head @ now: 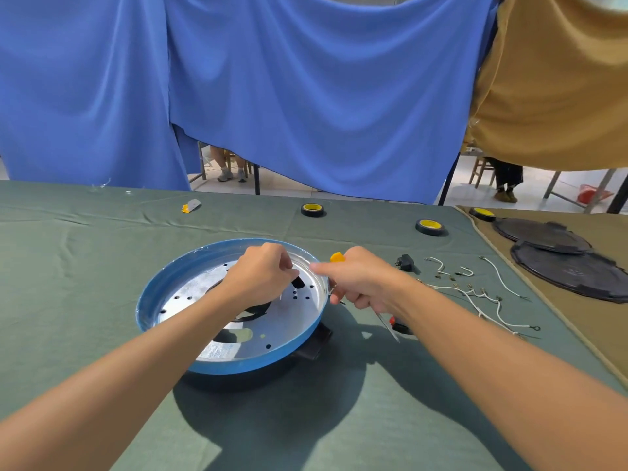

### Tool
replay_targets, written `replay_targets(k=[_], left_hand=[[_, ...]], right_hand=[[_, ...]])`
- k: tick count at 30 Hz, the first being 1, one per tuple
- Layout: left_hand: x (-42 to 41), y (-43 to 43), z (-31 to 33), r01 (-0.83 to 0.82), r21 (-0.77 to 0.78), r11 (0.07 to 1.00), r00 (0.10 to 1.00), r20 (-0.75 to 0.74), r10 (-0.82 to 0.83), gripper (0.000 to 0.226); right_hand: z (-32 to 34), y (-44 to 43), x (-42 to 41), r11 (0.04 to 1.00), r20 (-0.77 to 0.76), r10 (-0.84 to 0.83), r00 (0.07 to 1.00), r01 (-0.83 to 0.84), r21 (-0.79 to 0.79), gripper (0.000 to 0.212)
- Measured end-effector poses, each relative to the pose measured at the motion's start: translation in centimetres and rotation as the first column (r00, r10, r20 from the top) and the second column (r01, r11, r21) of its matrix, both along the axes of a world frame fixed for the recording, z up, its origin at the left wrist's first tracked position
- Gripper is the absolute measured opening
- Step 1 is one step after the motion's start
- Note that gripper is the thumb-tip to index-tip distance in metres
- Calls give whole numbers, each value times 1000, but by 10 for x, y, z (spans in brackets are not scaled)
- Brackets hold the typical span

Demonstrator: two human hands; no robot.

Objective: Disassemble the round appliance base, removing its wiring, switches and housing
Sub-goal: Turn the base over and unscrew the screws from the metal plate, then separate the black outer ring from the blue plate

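From the head view, the round appliance base [238,367] sits on the green table [102,266], probably light, stiff and sharp-rimmed, best steadied by its blue rim, while the left hand [261,277] pinches a thin white piece [281,296] inside and the right hand [356,283] grips an orange-handled tool [337,257].

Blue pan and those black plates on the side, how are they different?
The blue pan is blue on its rim and shiny silver inside; the black plates are dark all over.
The blue pan has a raised rim and holes in its floor; the black plates look flat.
The blue pan sits on the green cloth; the black plates lie on the brown cloth.
Both are round.
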State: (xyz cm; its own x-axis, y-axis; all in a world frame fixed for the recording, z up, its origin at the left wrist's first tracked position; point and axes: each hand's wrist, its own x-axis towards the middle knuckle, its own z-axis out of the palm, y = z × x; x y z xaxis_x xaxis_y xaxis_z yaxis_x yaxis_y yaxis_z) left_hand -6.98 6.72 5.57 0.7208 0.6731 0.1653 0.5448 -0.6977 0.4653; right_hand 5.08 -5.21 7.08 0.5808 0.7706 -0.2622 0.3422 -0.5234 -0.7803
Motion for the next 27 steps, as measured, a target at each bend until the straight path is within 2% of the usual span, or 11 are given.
replay_targets(k=[6,10,14,17,19,21,24,27], left_hand=[[1,-2,1,7,17,1000,1000,-4,-7,19],[4,-1,7,39,49,998,999,17,-40,19],[11,-1,32,132,111,985,990,28,-136,27],[22,-5,53,231,209,950,972,-21,-232,40],[32,-7,59,299,331,895,954,-106,-279,45],[40,-7,58,329,457,827,944,-123,-307,47],[52,0,40,248,486,838,961,-17,-275,49],[60,13,9,139,376,916,990,-31,-138,61]], right_hand=[[-6,-2,-13,999,41,29,999,-28,-23,10],[-3,-2,-7,998,70,-1,998,-3,69,11],[16,-5,15,979,115,-112,987,89,185,15],[28,-9,37,952,127,-216,968,180,249,15],[32,-10,54,937,126,-275,953,236,258,17],[33,-10,72,918,111,-329,938,290,269,20],[27,-6,94,888,112,-415,903,375,265,19],[16,1,113,857,104,-486,868,450,250,20]])
